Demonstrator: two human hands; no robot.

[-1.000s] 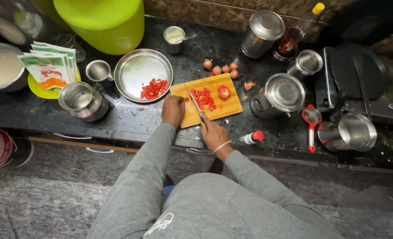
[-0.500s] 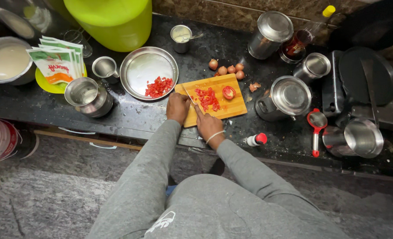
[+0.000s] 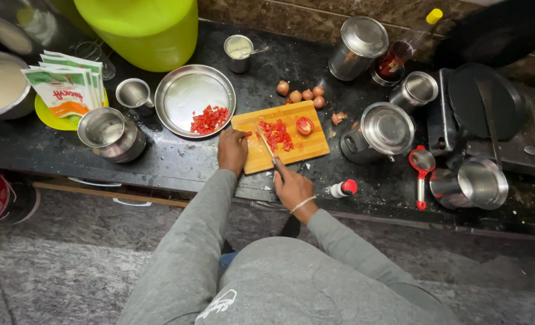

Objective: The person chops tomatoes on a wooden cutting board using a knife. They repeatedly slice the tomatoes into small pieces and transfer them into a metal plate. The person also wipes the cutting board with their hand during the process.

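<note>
Okay, knife (image 3: 266, 143) gripped in right hand (image 3: 291, 185), moved off the chopped tomato pile (image 3: 277, 133) toward the cutting board (image 3: 306, 149) edge — left hand (image 3: 233, 150) curled there, holding nothing visible — looks like scraping now.

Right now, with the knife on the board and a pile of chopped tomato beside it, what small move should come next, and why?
Probably sweep the chopped tomato with the knife toward the steel plate. The pile sits mid cutting board, a tomato half waits uncut, and the plate already holds diced pieces. The right hand grips the knife; the left hand steadies the board's edge.
</note>
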